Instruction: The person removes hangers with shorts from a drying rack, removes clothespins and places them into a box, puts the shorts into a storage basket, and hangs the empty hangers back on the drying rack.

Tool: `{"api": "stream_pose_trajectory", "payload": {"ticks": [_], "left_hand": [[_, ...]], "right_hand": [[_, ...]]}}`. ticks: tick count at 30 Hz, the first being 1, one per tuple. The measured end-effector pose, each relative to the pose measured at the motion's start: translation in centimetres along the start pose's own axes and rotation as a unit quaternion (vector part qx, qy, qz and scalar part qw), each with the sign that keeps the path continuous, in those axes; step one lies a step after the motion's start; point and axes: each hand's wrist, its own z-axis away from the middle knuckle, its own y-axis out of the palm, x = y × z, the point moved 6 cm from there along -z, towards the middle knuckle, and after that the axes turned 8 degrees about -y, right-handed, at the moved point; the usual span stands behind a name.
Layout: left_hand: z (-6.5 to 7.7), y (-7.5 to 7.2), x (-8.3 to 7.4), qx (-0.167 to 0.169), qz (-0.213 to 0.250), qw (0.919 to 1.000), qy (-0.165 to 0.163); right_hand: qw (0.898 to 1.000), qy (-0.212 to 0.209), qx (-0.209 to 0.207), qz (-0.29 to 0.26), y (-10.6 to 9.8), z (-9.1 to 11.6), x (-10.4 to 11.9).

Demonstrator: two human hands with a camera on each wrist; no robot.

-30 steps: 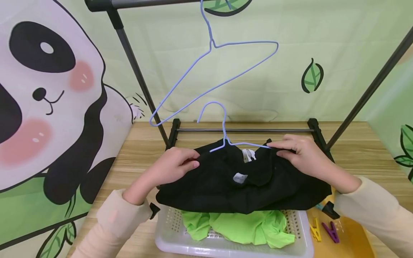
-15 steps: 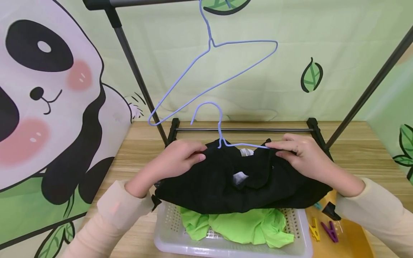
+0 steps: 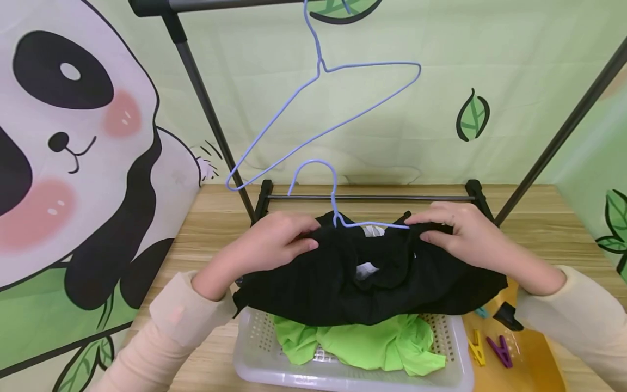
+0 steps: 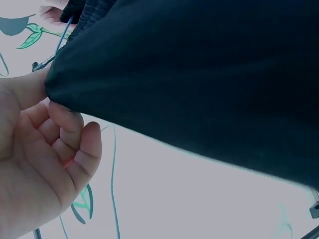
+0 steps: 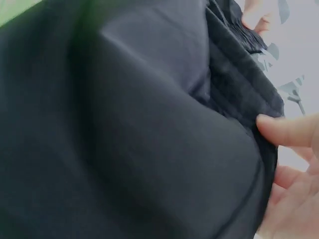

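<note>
A black garment [image 3: 313, 288], with a gathered, elastic-looking edge and white labels in its opening, hangs bunched between the hands. My left hand [image 3: 279, 239] pinches its upper edge on the left; in the left wrist view the thumb and index finger hold a fabric corner [image 4: 65, 84]. My right hand [image 3: 455, 234] pinches the edge on the right, with its thumb on the near face in the right wrist view. A blue wire hanger [image 3: 334, 185] stands hook-up at the opening. Its left arm goes out of sight in the cloth, and its right arm reaches my right fingertips.
Another blue hanger [image 3: 372, 63] hangs from the black rack's top bar [image 3: 235, 6]. Below the garment a white plastic basket [image 3: 352, 381] holds bright green cloth [image 3: 362, 345]. An orange tray [image 3: 529, 354] at right carries a yellow clip [image 3: 477, 348] and a purple clip [image 3: 501, 351].
My left hand has moved rightward along the garment's edge, and the hanger's left arm has slipped into the cloth. The hook has shifted slightly left and down. My right hand keeps its grip.
</note>
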Motion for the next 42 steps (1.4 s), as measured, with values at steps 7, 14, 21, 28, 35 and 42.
{"api": "stream_pose_trajectory", "payload": {"ticks": [7,14,21,28,35,42], "left_hand": [[0.2,-0.2,-0.3,-0.006,-0.020,0.9998,0.009],[0.5,-0.2,-0.6,-0.008,-0.035,0.9992,0.018],[0.7,0.0,-0.5,-0.008,-0.038,0.9991,0.015],[1.3,0.1,0.4,-0.029,-0.035,0.9989,-0.004],[1.5,0.0,1.0,-0.051,-0.032,0.9981,-0.014],[1.7,0.0,1.8,-0.050,-0.024,0.9980,-0.029]], "right_hand": [[0.988,0.108,0.094,-0.058,-0.3,0.4,-1.3],[0.964,0.157,0.166,-0.137,-0.2,1.1,-1.8],[0.946,0.176,0.194,-0.191,-0.3,1.8,-2.3],[0.929,0.218,0.194,-0.228,-0.7,3.2,-4.0],[0.929,0.238,0.159,-0.235,-1.3,4.3,-5.4],[0.919,0.229,0.141,-0.287,-1.6,4.8,-6.1]]}}
